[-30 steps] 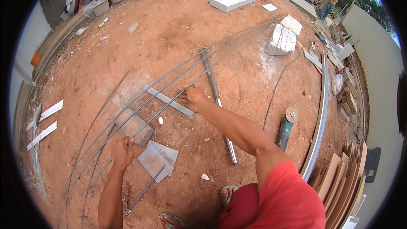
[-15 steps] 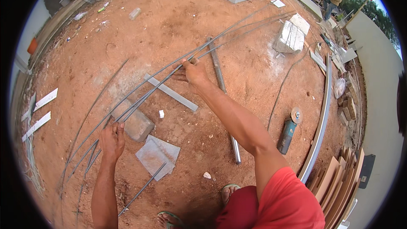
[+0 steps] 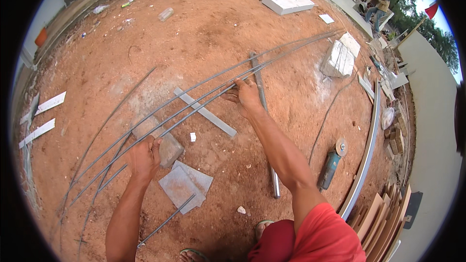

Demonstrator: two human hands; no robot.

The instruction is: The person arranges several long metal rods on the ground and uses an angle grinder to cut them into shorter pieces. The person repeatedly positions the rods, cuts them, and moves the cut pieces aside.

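Note:
Several long, thin steel rods (image 3: 199, 109) slant across the middle, from the lower left to the upper right. My left hand (image 3: 144, 157) is closed around them near the concrete block (image 3: 171, 149). Farther along, my right hand (image 3: 247, 98) grips the same rods with thumb and fingers, above a metal pipe (image 3: 262, 90). Beneath the rods between my hands lies a flat metal strip (image 3: 213, 120). The rods' far ends reach a cracked white block (image 3: 338, 59). Which rods each hand encloses is partly hidden by my fingers.
An angle grinder (image 3: 330, 169) lies on the dirt to the right, its cord running up. Two grey sheets (image 3: 180, 187) and a short rod (image 3: 167, 221) are near my feet. Boards (image 3: 383, 218) and a long metal profile (image 3: 365, 165) line the right side. A person (image 3: 381, 9) stands far off.
Both hands, still on the rods, sit farther right in the picture; the left is higher, the right lower. The rods lie at a flatter slant, and those between my hands are spread farther apart.

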